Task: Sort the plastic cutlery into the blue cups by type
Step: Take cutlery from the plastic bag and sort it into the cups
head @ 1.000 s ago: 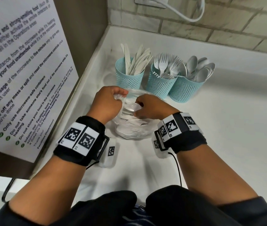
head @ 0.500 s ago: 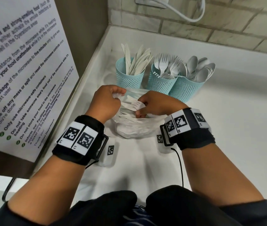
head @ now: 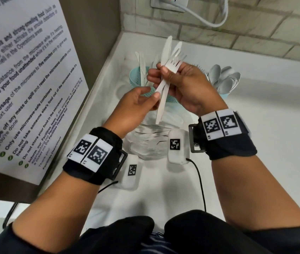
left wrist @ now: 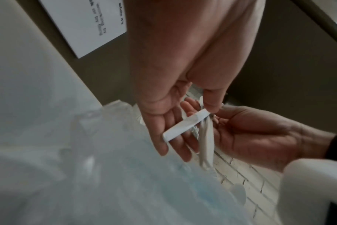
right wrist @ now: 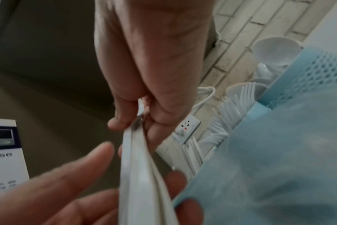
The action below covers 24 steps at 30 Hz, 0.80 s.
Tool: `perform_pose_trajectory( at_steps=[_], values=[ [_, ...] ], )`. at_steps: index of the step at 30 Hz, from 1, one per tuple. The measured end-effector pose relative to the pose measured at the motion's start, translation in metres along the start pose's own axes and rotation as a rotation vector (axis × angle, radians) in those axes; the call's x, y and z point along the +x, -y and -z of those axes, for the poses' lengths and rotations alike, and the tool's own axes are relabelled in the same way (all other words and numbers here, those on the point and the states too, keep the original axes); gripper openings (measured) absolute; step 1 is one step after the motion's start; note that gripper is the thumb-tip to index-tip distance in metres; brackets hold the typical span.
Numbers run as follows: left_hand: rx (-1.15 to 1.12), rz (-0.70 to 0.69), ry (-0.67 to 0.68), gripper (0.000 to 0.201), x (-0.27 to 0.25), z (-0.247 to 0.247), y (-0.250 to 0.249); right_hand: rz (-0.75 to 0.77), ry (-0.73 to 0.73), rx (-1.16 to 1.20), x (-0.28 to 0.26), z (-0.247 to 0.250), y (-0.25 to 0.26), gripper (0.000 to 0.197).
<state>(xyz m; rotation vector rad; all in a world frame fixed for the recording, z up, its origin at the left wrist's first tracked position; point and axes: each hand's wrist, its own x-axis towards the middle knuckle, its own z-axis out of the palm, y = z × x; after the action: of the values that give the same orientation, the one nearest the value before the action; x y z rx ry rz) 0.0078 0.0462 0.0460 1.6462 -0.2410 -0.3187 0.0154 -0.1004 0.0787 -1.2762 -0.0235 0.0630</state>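
Note:
My right hand [head: 164,72] grips a bundle of white plastic cutlery [head: 169,52], a knife and forks, raised in front of the blue cups. My left hand [head: 151,99] pinches the lower end of one handle [left wrist: 185,126] between thumb and fingers. In the right wrist view the bundle [right wrist: 140,175] runs down from my right hand [right wrist: 137,118]. The knife cup [head: 136,77] shows at the left and the spoon cup [head: 225,95] at the right. The fork cup is hidden behind my hands. A clear bag [head: 151,142] with more cutlery lies on the counter below.
A printed notice [head: 17,79] covers the panel on the left. A wall socket with a white cable [head: 209,21] sits on the brick wall behind the cups. White counter [head: 264,143] stretches to the right of the cups.
Both hands have come up out of the bag. The right hand has lifted a bundle of cutlery, and the left hand has let go of the bag and taken hold of a handle.

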Motion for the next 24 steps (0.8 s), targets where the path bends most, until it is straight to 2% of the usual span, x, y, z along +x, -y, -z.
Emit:
perform_pose_trajectory(
  at_steps=[2,4,10,16,20,24],
  values=[
    [-0.04,0.013,0.075,0.027,-0.001,-0.004,0.0,-0.026,-0.022,0.047,0.002,-0.003,-0.006,0.009],
    [-0.054,0.023,0.078,0.021,-0.002,-0.006,0.003,-0.057,-0.034,0.062,0.002,-0.004,-0.013,0.009],
    [-0.096,0.089,0.103,0.017,-0.003,-0.004,0.012,-0.1,-0.043,0.021,0.001,-0.002,-0.023,0.009],
    [-0.131,0.133,0.129,0.024,-0.006,-0.008,0.012,-0.106,-0.045,-0.007,0.002,0.0,-0.026,0.007],
    [-0.115,0.151,0.096,0.029,-0.009,-0.011,0.013,-0.123,0.002,-0.029,0.001,0.001,-0.028,0.013],
    [-0.104,0.13,0.004,0.027,-0.008,-0.01,0.014,-0.136,-0.054,-0.042,-0.001,0.003,-0.028,0.011]
  ],
)
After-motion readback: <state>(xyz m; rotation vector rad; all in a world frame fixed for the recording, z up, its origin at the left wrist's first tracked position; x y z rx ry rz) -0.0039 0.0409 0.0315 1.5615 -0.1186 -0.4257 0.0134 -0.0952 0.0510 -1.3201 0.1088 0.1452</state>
